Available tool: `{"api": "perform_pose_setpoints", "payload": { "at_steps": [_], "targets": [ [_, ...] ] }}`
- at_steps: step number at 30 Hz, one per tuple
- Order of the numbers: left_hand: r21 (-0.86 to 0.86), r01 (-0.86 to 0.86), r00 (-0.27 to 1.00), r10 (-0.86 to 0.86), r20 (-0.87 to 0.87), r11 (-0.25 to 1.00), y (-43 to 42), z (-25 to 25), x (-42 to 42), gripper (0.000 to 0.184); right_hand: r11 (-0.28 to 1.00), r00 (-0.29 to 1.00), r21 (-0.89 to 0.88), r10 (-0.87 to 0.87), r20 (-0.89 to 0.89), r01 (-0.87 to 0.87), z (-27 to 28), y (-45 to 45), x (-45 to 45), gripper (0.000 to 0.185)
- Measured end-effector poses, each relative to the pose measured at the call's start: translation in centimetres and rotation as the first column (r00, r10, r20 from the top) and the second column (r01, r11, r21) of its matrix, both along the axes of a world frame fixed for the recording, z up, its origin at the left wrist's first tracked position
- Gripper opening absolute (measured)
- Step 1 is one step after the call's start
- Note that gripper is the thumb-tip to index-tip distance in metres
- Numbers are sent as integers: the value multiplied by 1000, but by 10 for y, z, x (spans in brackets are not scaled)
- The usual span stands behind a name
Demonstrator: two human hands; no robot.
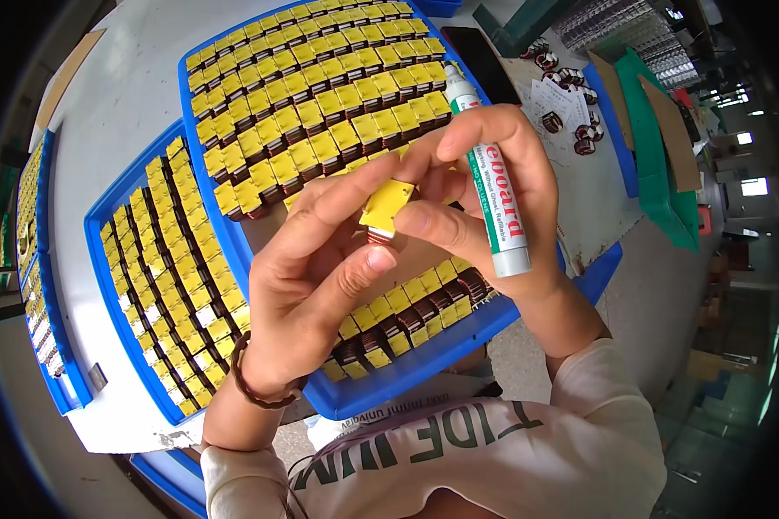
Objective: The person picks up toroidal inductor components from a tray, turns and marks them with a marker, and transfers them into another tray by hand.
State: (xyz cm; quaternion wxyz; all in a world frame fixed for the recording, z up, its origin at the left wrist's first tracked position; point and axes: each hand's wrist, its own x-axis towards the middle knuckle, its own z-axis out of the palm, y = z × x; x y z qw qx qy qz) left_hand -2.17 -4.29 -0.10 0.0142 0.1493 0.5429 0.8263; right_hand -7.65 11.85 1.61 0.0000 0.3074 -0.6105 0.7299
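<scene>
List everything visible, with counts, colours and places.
Held part: one, yellow top, centre
Similar parts: many, yellow tops, in trays
Trays: at least four, blue, mostly on table
Marker: one, white, centre right
Phone: one, black, upper right
Wound rings: several, dark, upper right
Papers: white, by rings, count unclear
Green container: one, right
Cardboard: several, brown, both sides
Table: one, white, under trays
Bracelet: one, brown, left wrist
Shirt: one, white, bottom
Left hand: one, holding part
Right hand: one, holding marker

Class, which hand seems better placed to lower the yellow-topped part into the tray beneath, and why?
Left, probably: the left hand has thumb and fingers on the part, above the tray, and holds nothing else. The right hand touches it too, but also holds the marker.
</scene>
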Motion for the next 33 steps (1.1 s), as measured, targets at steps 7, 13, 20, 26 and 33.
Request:
{"api": "perform_pose_setpoints", "payload": {
  "at_steps": [7, 13, 20, 26, 33],
  "targets": [
    [111, 8, 998, -15, 65, 994, 3, -1, 0, 50, 1000, 999, 17, 22, -32, -21, 1, 3, -4, 40],
    [61, -10, 999, 12, -30, 998, 3, -2, -2, 50, 1000, 999, 27, -4, -49, 5, 0, 0, -2, 36],
    [158, -39, 999, 37, 14, 987, 8, 2, -1, 51, 999, 998, -11, -53, -21, 53, -1, -4, -1, 36],
    [218, -14, 993, -12, 119, 976, 5, 3, -1, 49, 999, 998, -10, -45, -49, 44, 1, -3, -2, 36],
    [108, -12, 990, -3, 138, 994, 3, 0, 2, 44, 999, 999, 26, -47, -19, 47, 0, 0, 0, 37]
  ]
}}
